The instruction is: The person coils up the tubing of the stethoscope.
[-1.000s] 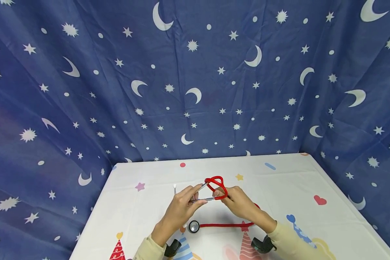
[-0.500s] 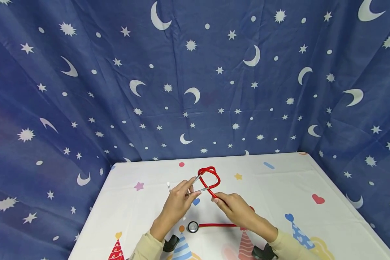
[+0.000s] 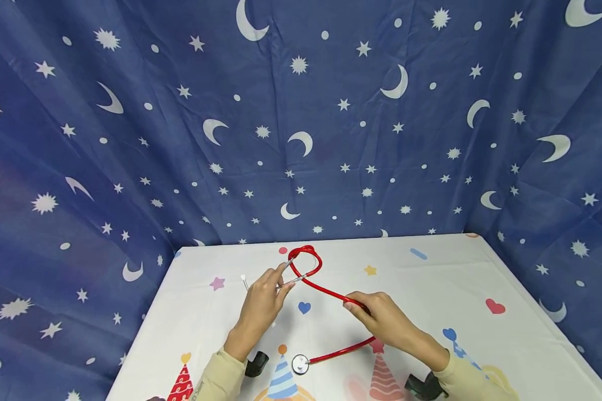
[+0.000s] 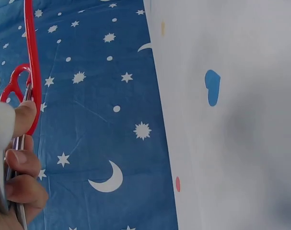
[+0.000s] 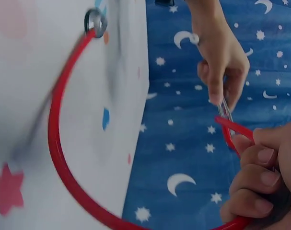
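Observation:
A stethoscope with red tubing [image 3: 326, 291] stretches between the two hands above the table. My left hand [image 3: 261, 301] grips its metal ear tubes [image 4: 19, 206], and a white ear tip [image 4: 1, 124] shows close up in the left wrist view. Beyond those fingers the red tubing forms a loop [image 3: 320, 266]. My right hand [image 3: 383, 318] has its fingers curled round the tubing farther along. From under it the tubing bends back to the round chest piece [image 3: 300, 364], which points left near the table's front. Part of the tubing is hidden inside the right hand.
A white tablecloth [image 3: 195, 312] printed with hats, hearts and stars covers the table. Behind it hangs a blue curtain [image 3: 331, 139] with moons and stars. Dark wrist devices [image 3: 257, 365] sit at both wrists.
My left hand has moved left with the ear tubes and loop. The right hand has slid along the tubing, so a longer stretch shows between the hands. The chest piece has shifted slightly nearer.

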Action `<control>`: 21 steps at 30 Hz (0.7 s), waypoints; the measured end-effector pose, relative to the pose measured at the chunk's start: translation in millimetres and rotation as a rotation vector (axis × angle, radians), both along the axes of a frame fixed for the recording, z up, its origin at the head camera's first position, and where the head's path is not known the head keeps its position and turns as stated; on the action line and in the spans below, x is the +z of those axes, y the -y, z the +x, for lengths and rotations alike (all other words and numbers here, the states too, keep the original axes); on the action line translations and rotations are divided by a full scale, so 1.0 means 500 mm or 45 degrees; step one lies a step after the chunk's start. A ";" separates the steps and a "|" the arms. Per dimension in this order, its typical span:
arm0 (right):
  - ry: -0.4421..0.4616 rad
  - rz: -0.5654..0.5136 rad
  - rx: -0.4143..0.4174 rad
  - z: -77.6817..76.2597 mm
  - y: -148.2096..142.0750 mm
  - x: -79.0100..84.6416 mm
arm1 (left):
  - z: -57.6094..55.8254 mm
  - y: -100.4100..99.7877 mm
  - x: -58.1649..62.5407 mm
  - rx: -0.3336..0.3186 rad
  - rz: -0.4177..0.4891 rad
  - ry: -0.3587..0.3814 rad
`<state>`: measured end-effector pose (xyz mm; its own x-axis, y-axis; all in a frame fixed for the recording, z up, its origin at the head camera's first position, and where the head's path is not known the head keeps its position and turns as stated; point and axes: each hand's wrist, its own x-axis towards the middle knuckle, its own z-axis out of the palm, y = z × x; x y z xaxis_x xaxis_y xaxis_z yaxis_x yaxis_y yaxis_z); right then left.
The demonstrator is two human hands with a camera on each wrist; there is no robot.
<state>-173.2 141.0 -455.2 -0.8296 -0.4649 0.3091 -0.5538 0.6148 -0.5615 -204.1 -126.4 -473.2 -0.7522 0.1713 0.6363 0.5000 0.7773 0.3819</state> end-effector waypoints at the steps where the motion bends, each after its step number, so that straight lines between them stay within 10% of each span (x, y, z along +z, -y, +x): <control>1: -0.016 0.001 -0.005 -0.001 -0.006 0.005 | -0.001 0.001 0.001 -0.011 -0.002 0.007; 13: -0.095 -0.021 -0.071 0.006 -0.038 0.043 | 0.003 -0.005 0.021 -0.110 0.119 -0.002; 21: -0.123 -0.003 0.051 0.029 -0.030 0.077 | 0.000 0.000 0.016 0.012 0.005 -0.031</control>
